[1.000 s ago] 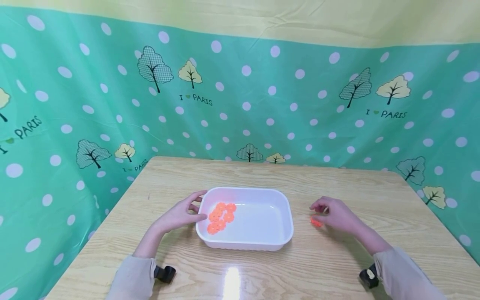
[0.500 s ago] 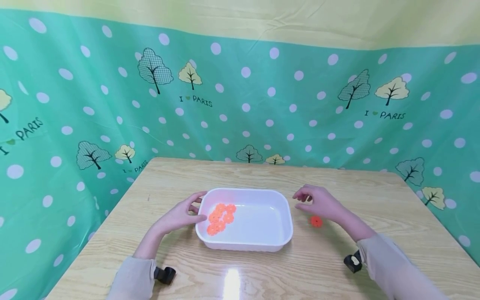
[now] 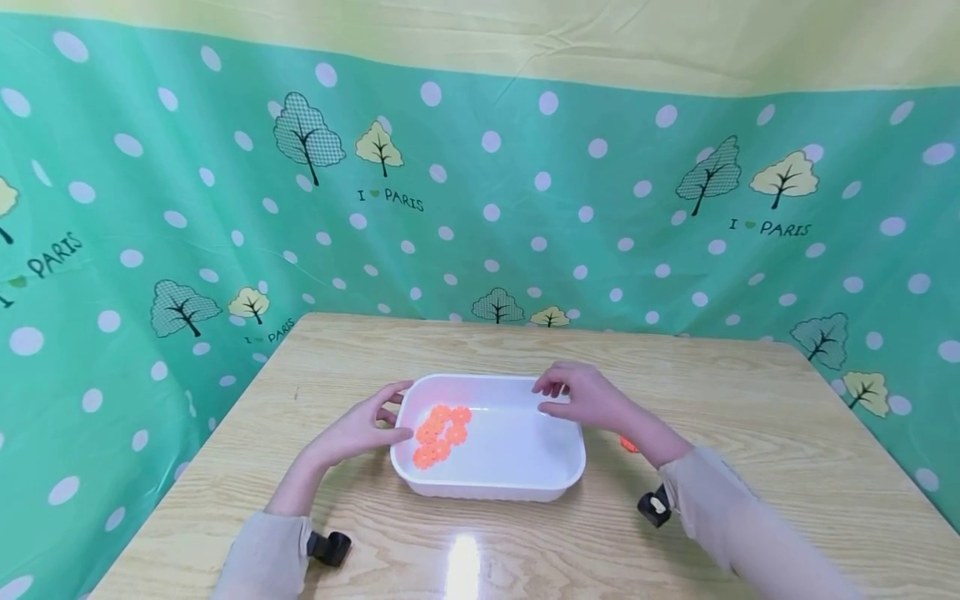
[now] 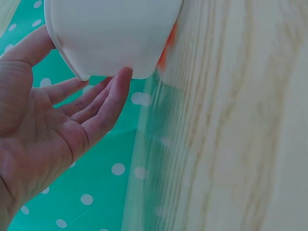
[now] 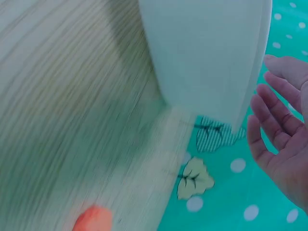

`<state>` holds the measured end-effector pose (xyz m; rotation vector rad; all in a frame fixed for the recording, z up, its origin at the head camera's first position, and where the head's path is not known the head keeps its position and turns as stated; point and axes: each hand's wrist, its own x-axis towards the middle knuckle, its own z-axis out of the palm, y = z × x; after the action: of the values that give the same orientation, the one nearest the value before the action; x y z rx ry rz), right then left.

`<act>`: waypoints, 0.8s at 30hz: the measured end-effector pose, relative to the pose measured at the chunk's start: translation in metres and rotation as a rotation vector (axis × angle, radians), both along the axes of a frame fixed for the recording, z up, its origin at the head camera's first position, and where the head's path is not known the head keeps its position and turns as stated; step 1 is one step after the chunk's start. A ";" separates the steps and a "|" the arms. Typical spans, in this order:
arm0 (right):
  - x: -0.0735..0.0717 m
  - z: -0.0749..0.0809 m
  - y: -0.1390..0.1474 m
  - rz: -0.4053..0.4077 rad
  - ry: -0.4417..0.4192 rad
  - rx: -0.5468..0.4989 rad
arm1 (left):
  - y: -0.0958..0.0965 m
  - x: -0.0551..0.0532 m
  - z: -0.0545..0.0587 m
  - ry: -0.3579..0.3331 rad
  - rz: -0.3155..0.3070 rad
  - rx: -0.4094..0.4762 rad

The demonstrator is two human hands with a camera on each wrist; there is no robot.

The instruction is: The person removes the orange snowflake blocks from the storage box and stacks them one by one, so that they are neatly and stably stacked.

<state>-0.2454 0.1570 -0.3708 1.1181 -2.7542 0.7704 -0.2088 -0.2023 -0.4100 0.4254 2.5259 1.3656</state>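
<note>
A white plastic tub (image 3: 517, 454) stands on the wooden table in the head view. Several orange flower-shaped discs (image 3: 432, 433) lie in its left end. My left hand (image 3: 363, 429) holds the tub's left end, thumb over the rim and fingers against the outside; the left wrist view shows those fingertips on the tub wall (image 4: 115, 38). My right hand (image 3: 585, 396) is over the tub's right end with loosely bent fingers and nothing seen between them. Partly hidden by the right forearm, another orange disc (image 3: 628, 445) lies on the table, also at the bottom of the right wrist view.
The wooden table (image 3: 360, 542) runs back to a green dotted curtain (image 3: 495, 208) with printed trees. Black wrist cameras sit under both sleeves, the left camera (image 3: 330, 548) and the right camera (image 3: 655, 506) close above the tabletop.
My right hand has left the orange disc on the table and moved leftward, now over the tub's right end. The left hand, tub and discs inside have stayed in place.
</note>
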 end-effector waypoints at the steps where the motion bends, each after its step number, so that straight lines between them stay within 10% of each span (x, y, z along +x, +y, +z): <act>1: 0.000 0.000 -0.004 0.011 -0.001 0.001 | 0.000 0.000 0.000 0.001 -0.001 -0.002; 24: 0.004 -0.010 -0.088 0.119 -0.155 0.130 | 0.002 0.000 0.001 -0.005 0.017 -0.011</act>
<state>-0.2412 0.0690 -0.3809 1.3098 -2.9254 0.7292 -0.2084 -0.2001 -0.4089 0.3991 2.5371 1.3562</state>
